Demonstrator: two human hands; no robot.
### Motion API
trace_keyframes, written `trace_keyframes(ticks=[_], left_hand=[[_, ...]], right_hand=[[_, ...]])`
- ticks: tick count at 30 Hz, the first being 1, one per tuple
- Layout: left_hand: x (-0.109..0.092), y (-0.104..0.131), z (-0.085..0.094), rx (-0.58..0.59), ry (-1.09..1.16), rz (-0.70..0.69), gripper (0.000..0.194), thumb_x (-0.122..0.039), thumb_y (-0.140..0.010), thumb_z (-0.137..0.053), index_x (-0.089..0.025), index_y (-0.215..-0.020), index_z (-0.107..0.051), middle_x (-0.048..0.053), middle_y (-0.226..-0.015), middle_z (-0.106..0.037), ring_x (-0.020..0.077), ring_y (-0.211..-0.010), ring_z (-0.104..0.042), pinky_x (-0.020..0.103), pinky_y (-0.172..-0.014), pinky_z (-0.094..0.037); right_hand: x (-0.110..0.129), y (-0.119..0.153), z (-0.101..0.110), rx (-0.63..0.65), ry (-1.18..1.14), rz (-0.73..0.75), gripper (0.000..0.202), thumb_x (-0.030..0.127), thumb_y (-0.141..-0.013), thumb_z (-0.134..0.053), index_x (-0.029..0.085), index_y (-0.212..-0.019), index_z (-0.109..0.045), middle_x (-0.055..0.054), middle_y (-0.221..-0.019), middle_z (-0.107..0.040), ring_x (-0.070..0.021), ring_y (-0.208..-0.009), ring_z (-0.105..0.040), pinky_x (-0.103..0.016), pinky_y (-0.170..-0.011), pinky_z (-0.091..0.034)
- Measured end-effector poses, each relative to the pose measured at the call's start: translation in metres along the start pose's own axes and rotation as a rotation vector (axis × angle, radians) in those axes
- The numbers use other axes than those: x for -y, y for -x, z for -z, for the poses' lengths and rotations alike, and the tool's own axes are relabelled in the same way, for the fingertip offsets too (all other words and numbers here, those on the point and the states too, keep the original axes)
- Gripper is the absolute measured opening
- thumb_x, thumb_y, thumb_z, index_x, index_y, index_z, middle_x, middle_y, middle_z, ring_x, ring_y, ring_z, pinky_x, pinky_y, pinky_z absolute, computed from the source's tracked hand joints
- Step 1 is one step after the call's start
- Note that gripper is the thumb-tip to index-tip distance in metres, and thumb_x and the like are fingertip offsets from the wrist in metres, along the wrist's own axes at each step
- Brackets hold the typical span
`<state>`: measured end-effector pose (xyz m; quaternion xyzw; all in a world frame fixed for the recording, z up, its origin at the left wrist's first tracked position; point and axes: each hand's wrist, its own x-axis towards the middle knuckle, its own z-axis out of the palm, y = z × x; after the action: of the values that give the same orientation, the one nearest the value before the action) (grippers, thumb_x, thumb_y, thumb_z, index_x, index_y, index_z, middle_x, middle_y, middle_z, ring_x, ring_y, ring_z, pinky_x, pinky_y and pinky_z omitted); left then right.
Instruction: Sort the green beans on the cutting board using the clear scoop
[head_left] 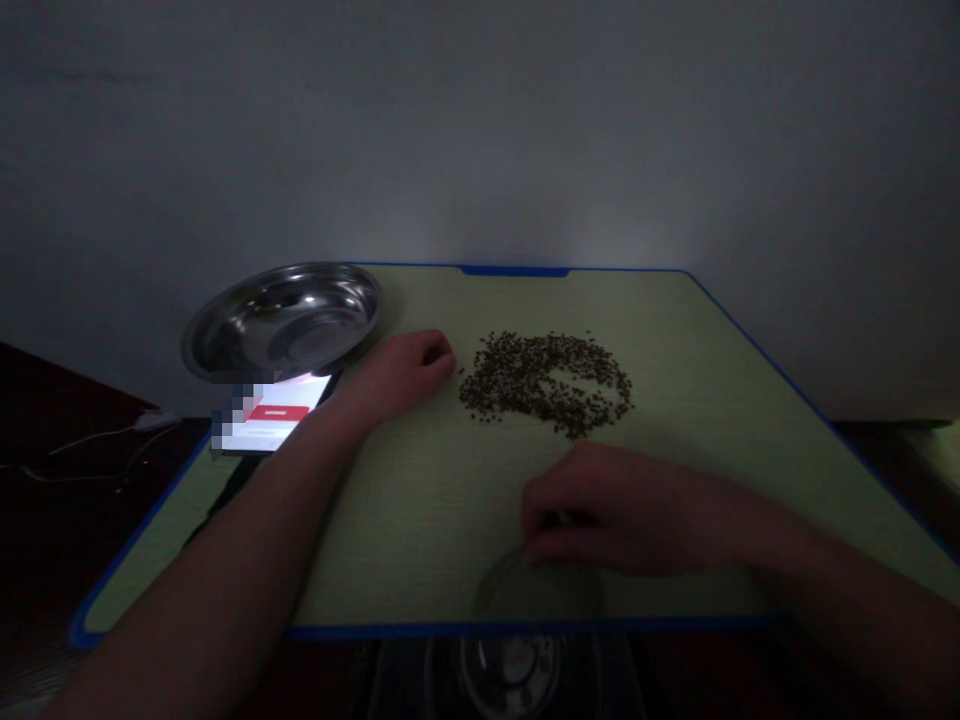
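Note:
A loose patch of small dark seeds or beans [517, 375] is spread over the middle of the pale green tabletop [420, 560], with a bare gap towards its right side. My left hand [412, 372] rests curled in a loose fist just left of the patch; nothing shows in it. Nearer the front edge, my right hand [607, 510] has thumb and fingers drawn together. Whatever it may hold is hidden. A faint round shape [536, 595], perhaps a clear dish or a shadow, lies below its fingertips.
A wide steel basin [289, 320] stands at the back left. A lit phone or tablet [277, 420] lies in front of it, by my left forearm. Below the front edge is a shiny metal bowl [510, 670]. White cables [97, 440] run at the left; a wall [525, 130] rises behind.

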<state>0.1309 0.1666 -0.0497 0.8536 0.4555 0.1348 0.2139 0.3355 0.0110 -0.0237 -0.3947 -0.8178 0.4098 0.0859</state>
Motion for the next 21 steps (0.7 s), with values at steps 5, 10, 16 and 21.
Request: trace_keyframes(ticks=[5,10,16,21], left_hand=[[0.001,0.000,0.000,0.022,0.005,0.008,0.027,-0.038,-0.083,-0.046,-0.016,-0.082,-0.063,0.005,-0.079,-0.066,0.0173,-0.068,-0.056,0.030,-0.061,-0.038],[0.002,0.001,0.001,0.035,0.002,0.012,0.027,-0.039,-0.083,-0.045,-0.017,-0.080,-0.062,0.005,-0.077,-0.065,0.0174,-0.067,-0.056,0.030,-0.059,-0.038],[0.001,0.001,0.002,0.046,0.007,0.025,0.026,-0.038,-0.083,-0.043,-0.017,-0.080,-0.060,0.004,-0.078,-0.065,0.0179,-0.068,-0.056,0.029,-0.060,-0.038],[0.005,0.001,0.001,0.051,-0.006,0.013,0.028,-0.039,-0.084,-0.042,-0.018,-0.082,-0.060,0.005,-0.081,-0.066,0.0185,-0.069,-0.057,0.030,-0.062,-0.039]], right_hand=[[-0.017,0.015,0.030,-0.275,-0.147,-0.181,0.025,0.036,-0.094,-0.049,0.020,-0.077,-0.057,0.002,-0.066,-0.065,-0.0073,-0.045,-0.052,-0.021,-0.045,-0.038],[-0.047,0.033,0.060,-0.531,-0.162,-0.297,0.024,0.043,-0.086,-0.056,0.019,-0.086,-0.057,-0.002,-0.069,-0.068,-0.0100,-0.047,-0.052,-0.024,-0.044,-0.040],[-0.078,0.051,0.082,-0.625,-0.045,-0.342,0.032,0.048,-0.079,-0.062,0.017,-0.088,-0.066,-0.002,-0.066,-0.065,-0.0111,-0.051,-0.051,-0.025,-0.045,-0.038],[-0.104,0.061,0.093,-0.727,0.020,-0.451,0.036,0.051,-0.078,-0.060,0.016,-0.082,-0.067,-0.001,-0.062,-0.060,-0.0108,-0.049,-0.046,-0.025,-0.045,-0.035]])
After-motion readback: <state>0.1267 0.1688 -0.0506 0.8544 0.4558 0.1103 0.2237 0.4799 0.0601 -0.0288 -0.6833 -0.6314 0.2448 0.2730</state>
